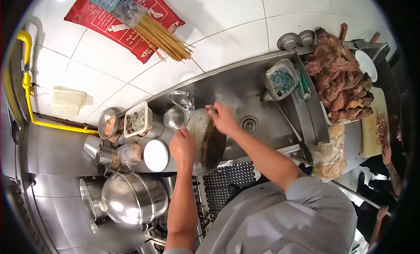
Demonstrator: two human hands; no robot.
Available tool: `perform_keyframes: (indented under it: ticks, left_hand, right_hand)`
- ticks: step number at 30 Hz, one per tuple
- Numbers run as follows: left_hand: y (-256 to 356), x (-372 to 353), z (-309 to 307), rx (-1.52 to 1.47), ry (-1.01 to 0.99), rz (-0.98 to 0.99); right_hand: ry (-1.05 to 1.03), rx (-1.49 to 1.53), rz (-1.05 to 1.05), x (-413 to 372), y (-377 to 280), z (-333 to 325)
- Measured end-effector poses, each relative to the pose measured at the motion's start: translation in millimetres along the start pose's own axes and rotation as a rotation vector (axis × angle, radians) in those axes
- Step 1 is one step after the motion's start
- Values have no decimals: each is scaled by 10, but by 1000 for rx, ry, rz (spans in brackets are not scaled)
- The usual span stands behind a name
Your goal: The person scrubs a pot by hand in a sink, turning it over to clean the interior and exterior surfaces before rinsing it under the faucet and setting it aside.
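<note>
Grey shirt (302, 214) nearest, stained pan (203, 140) beyond

Both forearms (180, 214) reached forward, the left straighter, the right slanting across. The left hand (182, 147) was curled beside the pan, its contact unclear; the right hand (222, 118) pinched the upper edge. The pan stood tilted at the left end of the sink (260, 116), likely stiff, fairly heavy and slippery if wet, so opposite edges seemed the surest hold.

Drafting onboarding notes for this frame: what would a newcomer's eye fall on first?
Probably the big pile of browned meat, right of the sink. Next, the red pouch on the tiled wall, upper left, with a bundle of sticks over it. Then, centre, the stained round metal vessel between the left hand and the right hand.
</note>
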State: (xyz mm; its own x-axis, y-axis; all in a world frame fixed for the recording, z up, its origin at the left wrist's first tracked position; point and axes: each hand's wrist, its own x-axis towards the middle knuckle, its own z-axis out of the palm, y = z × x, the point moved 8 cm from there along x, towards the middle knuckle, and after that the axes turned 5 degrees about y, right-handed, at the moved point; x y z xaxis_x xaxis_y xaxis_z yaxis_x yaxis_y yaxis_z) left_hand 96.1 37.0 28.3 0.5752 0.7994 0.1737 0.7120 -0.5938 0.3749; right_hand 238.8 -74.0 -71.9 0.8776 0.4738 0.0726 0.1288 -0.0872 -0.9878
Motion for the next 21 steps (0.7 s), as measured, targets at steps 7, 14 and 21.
perform_keyframes:
  ticks: [7, 14, 21]
  left_hand:
    - [-44, -78, -22, 18, 5, 5]
    - [-55, -104, -73, -17, 24, 46]
    - [-5, -95, -89, 7, -20, 105]
  right_hand:
    - [81, 8, 18, 182, 70, -4]
    - [77, -67, 38, 241, 567, -5]
    - [364, -283, -63, 148, 30, -2083]
